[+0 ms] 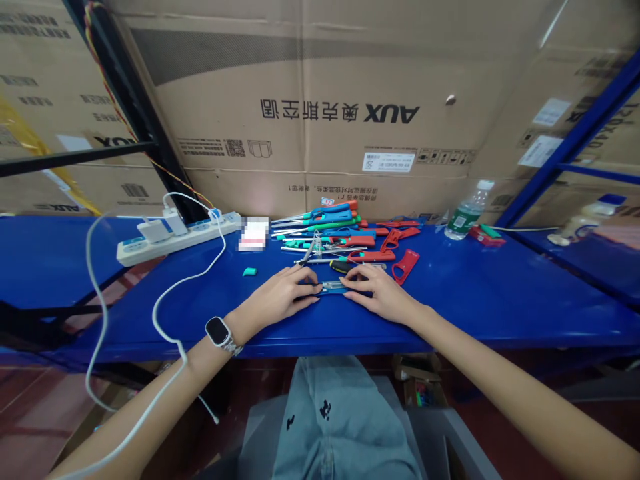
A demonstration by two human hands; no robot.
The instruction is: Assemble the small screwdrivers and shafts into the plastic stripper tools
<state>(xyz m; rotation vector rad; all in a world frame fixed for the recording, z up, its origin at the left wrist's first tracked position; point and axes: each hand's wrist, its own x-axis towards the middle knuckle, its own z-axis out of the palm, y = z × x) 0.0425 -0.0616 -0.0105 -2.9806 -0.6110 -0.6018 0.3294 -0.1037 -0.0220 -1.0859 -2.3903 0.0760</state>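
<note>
Between my two hands, just above the blue tabletop, lies a blue lighter handle [333, 287] with a clear part set in it. My left hand [284, 295] pinches its left end with thumb and fingertips. On its right end, the thumb and fingers of my right hand [384, 293] are closed. A slim dark tool [306, 255] sticks up past my left fingers; I cannot tell whether they touch it. Just beyond the handle rests a black-and-yellow screwdriver handle [340, 266], partly covered by my right fingers. Behind it, several long-nosed lighters [340, 217] in red, blue and green lie heaped.
Red handle shells [406, 267] lie right of the heap. A small green piece [249, 271] sits to the left, near a white power strip [135, 250] with a trailing cable. A water bottle [463, 217] stands back right. Cardboard boxes [320, 80] wall off the back.
</note>
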